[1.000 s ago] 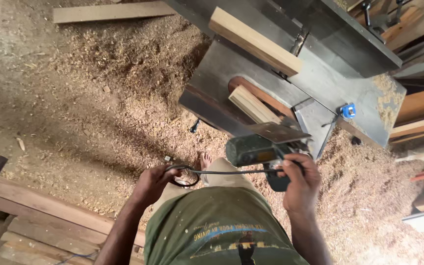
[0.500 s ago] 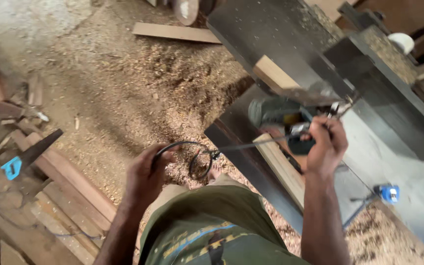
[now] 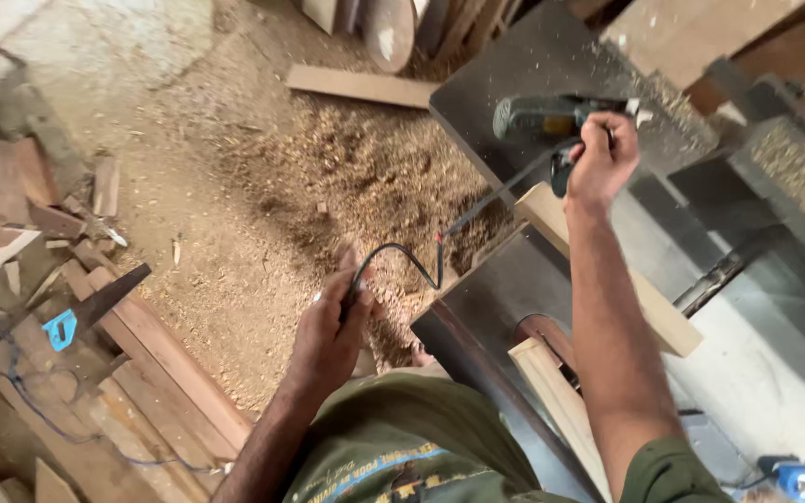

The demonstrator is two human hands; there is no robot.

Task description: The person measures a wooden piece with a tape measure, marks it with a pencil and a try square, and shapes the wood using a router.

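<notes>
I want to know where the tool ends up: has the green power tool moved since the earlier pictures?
Yes. The right hand has carried the green power tool away from the body, from above the pale wooden strip out over the dark metal machine table.

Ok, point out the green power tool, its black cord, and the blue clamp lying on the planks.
green power tool (image 3: 538,116), head view, on its green body.
black cord (image 3: 421,270), head view, on the curved stretch between the hands.
blue clamp (image 3: 61,329), head view, on its blue head.
</notes>
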